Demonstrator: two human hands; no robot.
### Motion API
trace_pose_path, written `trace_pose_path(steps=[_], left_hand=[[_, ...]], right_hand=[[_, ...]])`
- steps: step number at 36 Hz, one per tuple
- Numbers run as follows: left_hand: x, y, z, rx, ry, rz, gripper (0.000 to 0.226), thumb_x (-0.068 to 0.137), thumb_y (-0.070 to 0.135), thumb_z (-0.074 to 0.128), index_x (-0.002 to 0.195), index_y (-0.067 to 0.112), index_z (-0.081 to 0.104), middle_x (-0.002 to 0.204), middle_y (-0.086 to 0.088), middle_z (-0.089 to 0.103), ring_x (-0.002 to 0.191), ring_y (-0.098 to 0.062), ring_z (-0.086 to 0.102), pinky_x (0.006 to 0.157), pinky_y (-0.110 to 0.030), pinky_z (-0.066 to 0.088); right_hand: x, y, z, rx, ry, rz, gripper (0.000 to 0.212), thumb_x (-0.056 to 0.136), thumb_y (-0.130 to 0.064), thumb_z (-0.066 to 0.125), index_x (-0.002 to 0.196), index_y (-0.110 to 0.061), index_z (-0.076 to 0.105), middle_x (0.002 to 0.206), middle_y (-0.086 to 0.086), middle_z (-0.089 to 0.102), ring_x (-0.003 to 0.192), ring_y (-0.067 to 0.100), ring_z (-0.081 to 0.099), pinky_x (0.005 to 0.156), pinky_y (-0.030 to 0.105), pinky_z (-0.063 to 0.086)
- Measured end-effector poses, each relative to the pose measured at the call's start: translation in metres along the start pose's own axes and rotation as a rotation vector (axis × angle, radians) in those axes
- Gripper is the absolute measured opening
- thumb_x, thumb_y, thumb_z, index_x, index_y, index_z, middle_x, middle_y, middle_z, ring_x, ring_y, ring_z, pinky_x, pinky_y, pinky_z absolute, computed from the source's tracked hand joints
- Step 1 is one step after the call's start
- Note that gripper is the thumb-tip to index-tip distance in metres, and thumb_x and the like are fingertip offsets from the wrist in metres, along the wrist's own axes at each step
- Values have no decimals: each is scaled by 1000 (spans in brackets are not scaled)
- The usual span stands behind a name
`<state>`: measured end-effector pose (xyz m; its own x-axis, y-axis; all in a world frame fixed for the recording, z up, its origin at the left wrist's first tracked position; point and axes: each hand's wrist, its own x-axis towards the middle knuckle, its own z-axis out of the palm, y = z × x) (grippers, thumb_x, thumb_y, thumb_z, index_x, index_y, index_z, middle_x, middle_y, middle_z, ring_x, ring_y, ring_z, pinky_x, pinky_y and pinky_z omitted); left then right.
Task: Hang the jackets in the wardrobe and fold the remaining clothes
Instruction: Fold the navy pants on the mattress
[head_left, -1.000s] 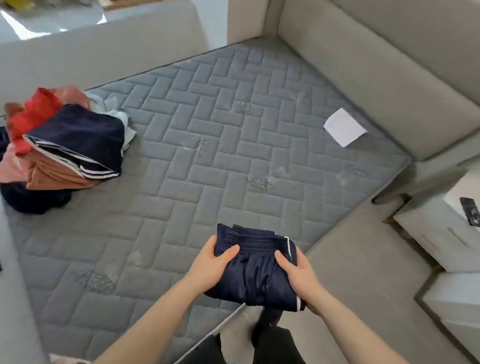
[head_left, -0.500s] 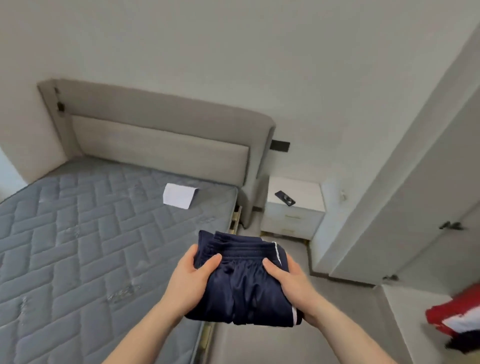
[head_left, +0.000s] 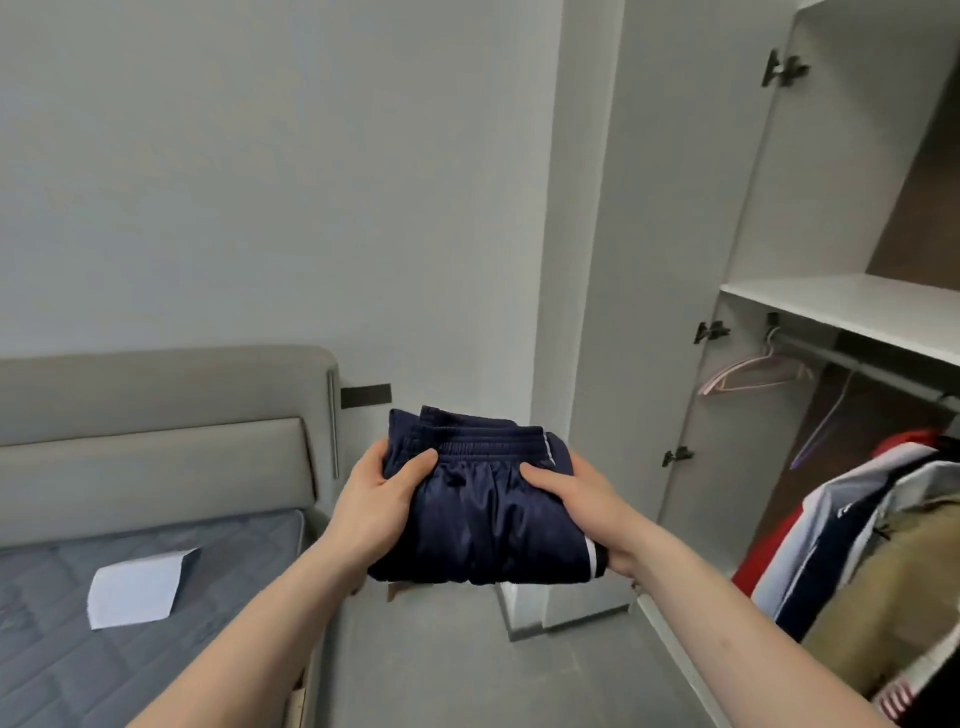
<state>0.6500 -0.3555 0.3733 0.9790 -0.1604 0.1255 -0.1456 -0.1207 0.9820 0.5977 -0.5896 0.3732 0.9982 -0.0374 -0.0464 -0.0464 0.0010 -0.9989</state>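
A pale grey wall (head_left: 291, 182) formed the background, with a bed on the left and an open wardrobe (head_left: 810, 218) on the right. The folded navy shorts (head_left: 488, 514) were held in mid-air before the wall, between bed and wardrobe. They were gripped at their left edge by the left hand (head_left: 376, 501), thumb laid on top, and at their right edge by the right hand (head_left: 587, 499), fingers curled beneath. A white paper (head_left: 137, 584) was seen on the grey mattress (head_left: 47, 654), below the padded headboard (head_left: 156, 457). Inside the wardrobe, empty hangers (head_left: 758, 371) were hung on the rail (head_left: 872, 371), and jackets (head_left: 852, 545) were hung lower right.
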Motion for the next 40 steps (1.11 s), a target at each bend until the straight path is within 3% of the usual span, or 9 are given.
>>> trace_pose_path(steps=[8,10,16,18,21,25,34,38,40], left_hand=[[88,54,88,-38,-161,73,17,94,40,67,109,31,68,95,16,77,85,-5,74,75,-26,52],[110,65,108,-32,-194,87,17,94,41,67,107,31,69,93,17,77,84,-3,73,74,-25,52],[178,94,170,-74,-353,93,22,92,41,70,110,28,71,98,10,78,90,-12,75,84,-34,57],[200,105,191,-71,-421,96,23,91,43,71,109,29,71,99,9,78,88,-11,75,81,-33,57],[230,121,221,-66,-511,77,36,87,50,73,116,29,66,106,6,77,90,-14,76,80,-33,59],[269,140,250,-34,-662,29,49,81,54,77,120,30,60,111,5,74,91,-18,76,68,-32,59],[349,158,314,29,-888,126,103,55,69,87,140,33,42,122,14,67,92,-3,74,77,-27,56],[366,163,350,33,-945,133,109,52,64,90,144,35,39,120,15,68,92,-6,75,78,-30,57],[370,167,369,38,-976,153,111,50,58,92,145,34,39,122,13,67,95,-10,75,77,-31,58]], right_hand=[[29,-43,-90,107,209,-107,32,94,-22,71,125,-25,66,119,-1,74,109,21,72,94,39,55],[37,-52,-108,144,284,-132,30,93,-19,72,122,-23,68,115,-1,76,105,20,73,86,34,57],[59,-79,-159,198,475,-223,23,93,-9,69,113,-19,71,106,1,78,96,19,75,71,25,60],[68,-87,-177,201,551,-239,25,93,-8,70,116,-17,70,107,2,78,96,19,75,76,29,61],[80,-96,-204,183,666,-251,29,92,-12,71,120,-18,68,111,2,77,101,21,74,84,35,59],[96,-108,-237,151,764,-271,27,92,-17,73,118,-24,69,106,-3,78,94,17,76,69,27,59],[133,-128,-296,93,951,-332,23,92,-16,72,113,-25,71,99,-6,78,87,13,76,60,22,58],[135,-128,-323,73,1044,-319,23,92,-17,71,113,-26,71,97,-7,79,85,14,76,61,24,59],[134,-129,-340,69,1093,-316,24,91,-17,71,114,-26,71,100,-5,79,89,18,76,68,30,60]])
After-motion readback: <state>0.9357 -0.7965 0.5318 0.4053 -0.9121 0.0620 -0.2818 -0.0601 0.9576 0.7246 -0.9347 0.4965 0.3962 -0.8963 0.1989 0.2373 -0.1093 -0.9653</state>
